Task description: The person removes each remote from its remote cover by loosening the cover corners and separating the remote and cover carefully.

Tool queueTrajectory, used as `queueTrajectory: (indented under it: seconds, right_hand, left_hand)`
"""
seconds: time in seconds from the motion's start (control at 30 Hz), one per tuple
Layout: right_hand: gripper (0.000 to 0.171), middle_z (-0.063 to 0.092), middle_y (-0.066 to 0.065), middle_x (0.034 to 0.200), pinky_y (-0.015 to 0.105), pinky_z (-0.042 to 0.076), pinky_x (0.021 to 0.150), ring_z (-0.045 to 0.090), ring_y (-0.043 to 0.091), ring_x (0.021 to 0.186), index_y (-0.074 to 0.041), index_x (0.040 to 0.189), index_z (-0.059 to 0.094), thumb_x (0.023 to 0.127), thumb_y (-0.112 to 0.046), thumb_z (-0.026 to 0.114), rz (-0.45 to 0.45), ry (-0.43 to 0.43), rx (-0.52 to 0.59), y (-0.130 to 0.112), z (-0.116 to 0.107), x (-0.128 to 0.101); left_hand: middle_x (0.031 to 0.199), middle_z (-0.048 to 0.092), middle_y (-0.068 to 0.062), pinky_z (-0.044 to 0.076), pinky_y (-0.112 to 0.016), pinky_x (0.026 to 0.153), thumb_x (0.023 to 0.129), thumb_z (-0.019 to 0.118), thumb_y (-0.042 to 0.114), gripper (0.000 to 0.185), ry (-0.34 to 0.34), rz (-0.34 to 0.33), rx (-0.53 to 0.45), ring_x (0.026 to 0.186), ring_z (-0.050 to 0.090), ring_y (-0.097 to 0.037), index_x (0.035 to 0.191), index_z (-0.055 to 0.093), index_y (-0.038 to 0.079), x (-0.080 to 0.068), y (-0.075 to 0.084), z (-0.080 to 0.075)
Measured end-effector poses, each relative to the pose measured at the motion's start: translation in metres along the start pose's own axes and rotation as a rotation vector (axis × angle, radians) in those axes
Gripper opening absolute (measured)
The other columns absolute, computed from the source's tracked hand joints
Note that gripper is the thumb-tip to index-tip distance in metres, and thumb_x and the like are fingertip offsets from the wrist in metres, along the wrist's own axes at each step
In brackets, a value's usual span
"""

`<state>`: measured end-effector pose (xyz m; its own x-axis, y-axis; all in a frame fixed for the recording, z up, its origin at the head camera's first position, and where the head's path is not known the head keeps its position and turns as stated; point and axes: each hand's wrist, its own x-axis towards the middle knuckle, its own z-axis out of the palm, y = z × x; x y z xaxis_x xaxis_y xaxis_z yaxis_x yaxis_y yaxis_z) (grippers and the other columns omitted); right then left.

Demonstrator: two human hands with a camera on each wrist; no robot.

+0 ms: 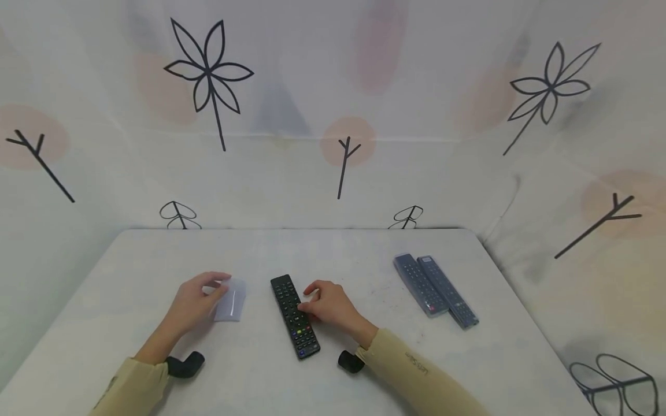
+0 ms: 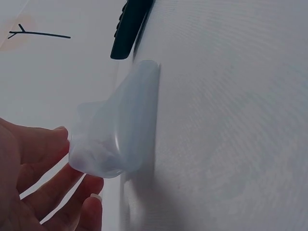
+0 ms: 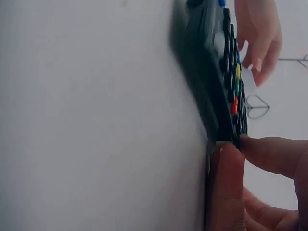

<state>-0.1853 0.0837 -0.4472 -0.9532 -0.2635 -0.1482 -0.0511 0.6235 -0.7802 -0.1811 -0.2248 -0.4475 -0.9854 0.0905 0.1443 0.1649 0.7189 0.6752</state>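
Observation:
A black remote control (image 1: 295,317) with rows of buttons lies face up mid-table. My right hand (image 1: 330,305) pinches its right long edge, thumb on the button side and a fingertip against its side, as the right wrist view shows close up. Left of the remote is a small translucent plastic sleeve (image 1: 230,301), its near part bulging like a flattened tube in the left wrist view. My left hand (image 1: 193,303) holds this sleeve (image 2: 130,120) by its edge between thumb and fingers. Part of the gripping fingers is hidden behind the plastic.
Two more remotes, a wider one (image 1: 420,285) and a slimmer one (image 1: 448,292), lie side by side at the right, looking wrapped in clear plastic. The white table (image 1: 333,248) ends at a patterned cloth backdrop (image 1: 291,173). Black wrist devices (image 1: 185,365) sit by both sleeves.

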Motion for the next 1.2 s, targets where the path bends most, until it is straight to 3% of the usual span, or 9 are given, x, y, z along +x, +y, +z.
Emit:
queueTrajectory:
  seconds: [0.23,0.47,0.77,1.2]
  right_hand:
    - [0.035,0.065,-0.002,0.063,0.028,0.049,0.064,0.063,0.012,0.056,0.001,0.118,0.062,0.091,-0.019,0.072,0.015,-0.032,0.043,-0.014,0.018,0.008]
    - [0.045,0.065,-0.006,0.061,0.03,0.052,0.077,0.063,0.009,0.055,0.001,0.131,0.056,0.093,-0.019,0.07,-0.006,-0.032,0.053,-0.024,0.035,0.018]
    - [0.05,0.068,-0.005,0.069,0.025,0.052,0.06,0.065,0.01,0.056,-0.002,0.139,0.052,0.093,-0.01,0.07,-0.025,-0.048,0.17,-0.027,0.044,0.021]
    - [0.042,0.07,-0.005,0.077,0.024,0.053,0.064,0.066,0.01,0.064,-0.003,0.135,0.058,0.093,-0.005,0.065,-0.087,-0.096,0.196,-0.021,0.032,0.015]
  left_hand:
    - [0.123,0.064,-0.017,0.052,-0.051,0.086,0.099,0.062,0.016,0.028,-0.012,-0.004,-0.003,0.109,0.06,-0.034,0.125,0.066,0.006,0.0,0.0,-0.001]
    - [0.124,0.064,-0.018,0.052,-0.052,0.087,0.099,0.062,0.017,0.029,-0.012,-0.004,0.018,0.109,0.061,-0.036,0.125,0.065,0.005,0.001,0.0,0.001]
    - [0.126,0.062,-0.019,0.051,-0.053,0.089,0.099,0.062,0.019,0.031,-0.027,-0.027,0.034,0.111,0.06,-0.037,0.127,0.063,0.005,0.0,0.001,0.002]
    - [0.125,0.063,-0.02,0.05,-0.053,0.089,0.1,0.06,0.02,0.033,-0.038,-0.041,0.034,0.111,0.059,-0.037,0.129,0.062,0.005,0.001,0.002,0.003]
